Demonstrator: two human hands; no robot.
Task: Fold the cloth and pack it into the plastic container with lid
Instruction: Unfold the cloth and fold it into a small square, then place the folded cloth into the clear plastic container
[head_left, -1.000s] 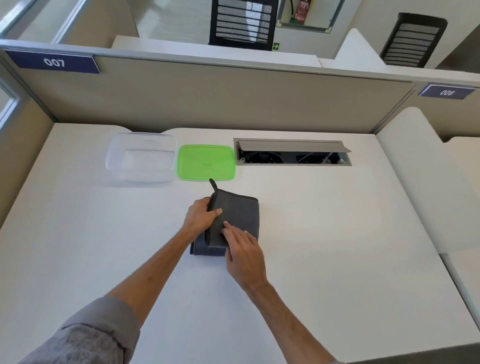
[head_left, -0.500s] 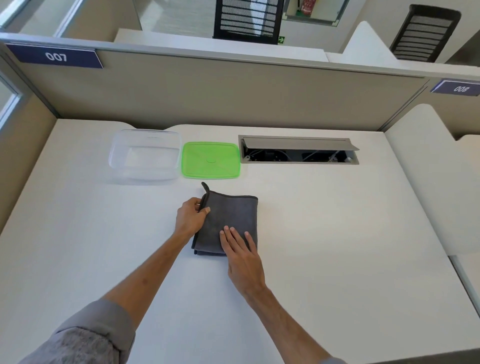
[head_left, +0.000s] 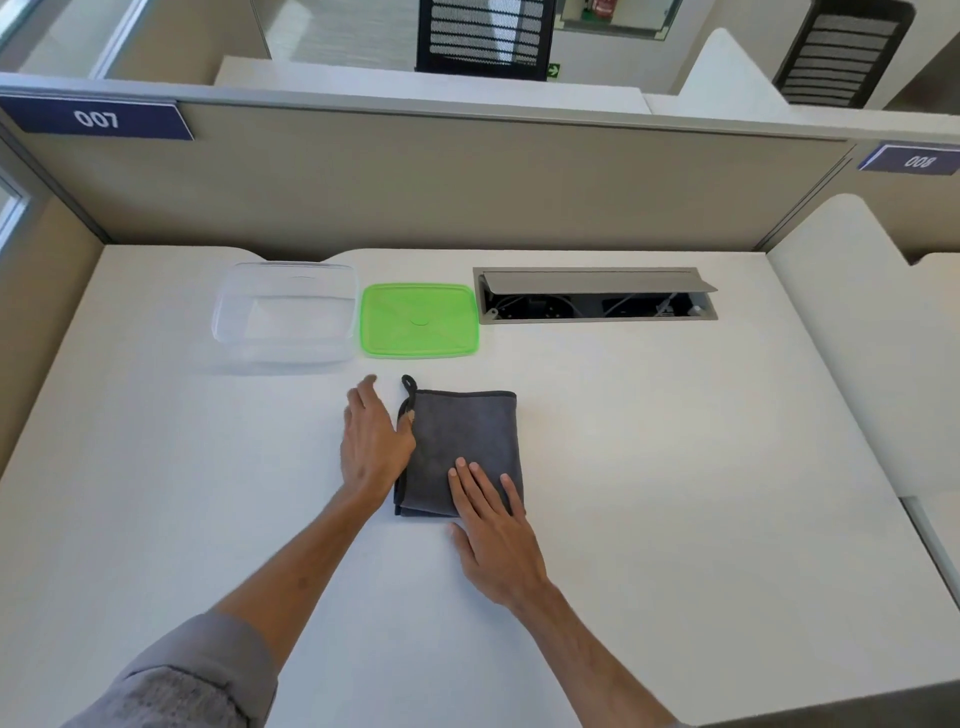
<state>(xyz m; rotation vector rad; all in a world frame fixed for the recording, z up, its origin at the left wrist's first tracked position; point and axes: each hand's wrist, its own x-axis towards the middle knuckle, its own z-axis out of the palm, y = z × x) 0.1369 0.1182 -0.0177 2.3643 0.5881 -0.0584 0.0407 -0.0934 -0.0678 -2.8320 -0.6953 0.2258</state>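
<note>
A dark grey cloth (head_left: 467, 436) lies folded into a small rectangle on the white desk, its hanging loop at the far left corner. My left hand (head_left: 373, 441) rests flat beside the cloth's left edge, thumb touching the edge, fingers apart. My right hand (head_left: 493, 525) lies flat on the cloth's near right corner, fingers spread. The clear plastic container (head_left: 285, 317) stands open at the back left. Its green lid (head_left: 418, 319) lies flat on the desk just right of it.
An open grey cable hatch (head_left: 597, 296) is sunk into the desk (head_left: 675, 467) behind and right of the cloth. A beige partition (head_left: 467, 187) closes the far side. A raised white divider (head_left: 852, 338) borders the right.
My left hand has let go of the cloth's folded flap and slid off to its left side. The cloth now lies flat and folded. My right hand stays pressed on it.
</note>
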